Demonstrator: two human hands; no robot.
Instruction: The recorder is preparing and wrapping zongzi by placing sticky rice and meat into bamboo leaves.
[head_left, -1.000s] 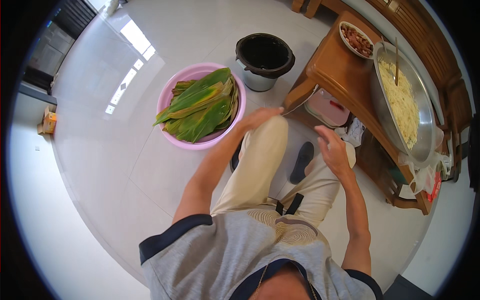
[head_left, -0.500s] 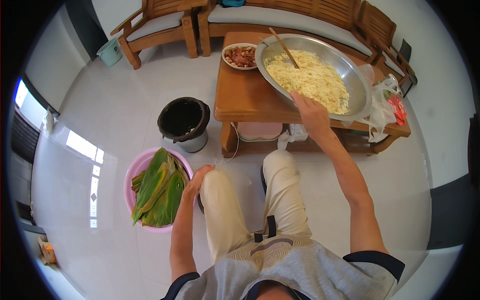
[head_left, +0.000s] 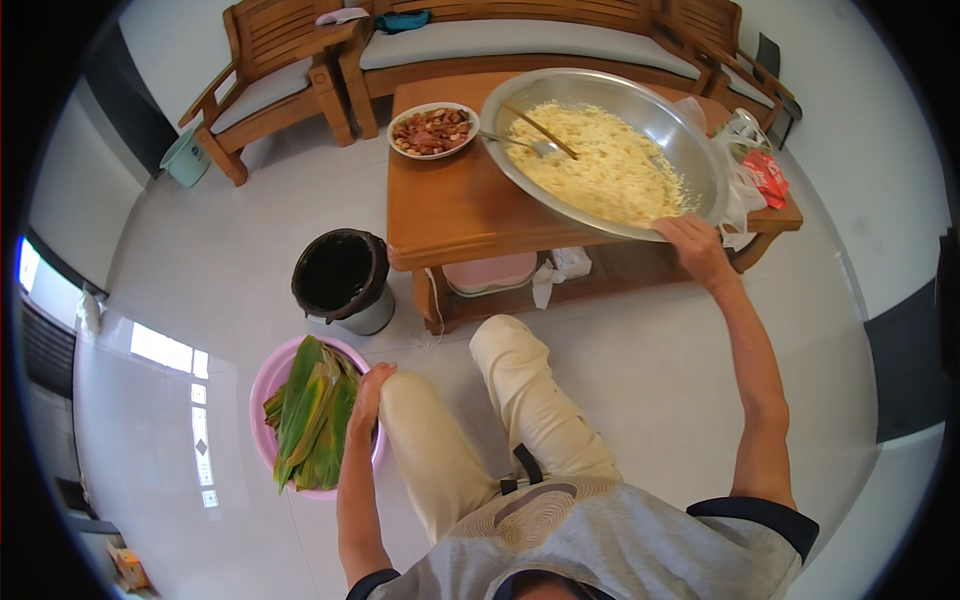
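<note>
Where the right hand (head_left: 693,248) rests, metal basin (head_left: 682,130), rim under fingertips (head_left: 664,227)

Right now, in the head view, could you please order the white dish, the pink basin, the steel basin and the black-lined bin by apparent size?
Largest to smallest as they look:
1. Steel basin
2. Pink basin, partly hidden by the left forearm
3. Black-lined bin
4. White dish

No text can be read; pale marks on the red packet (head_left: 765,180) on the surface (head_left: 440,205) are too small.
</note>
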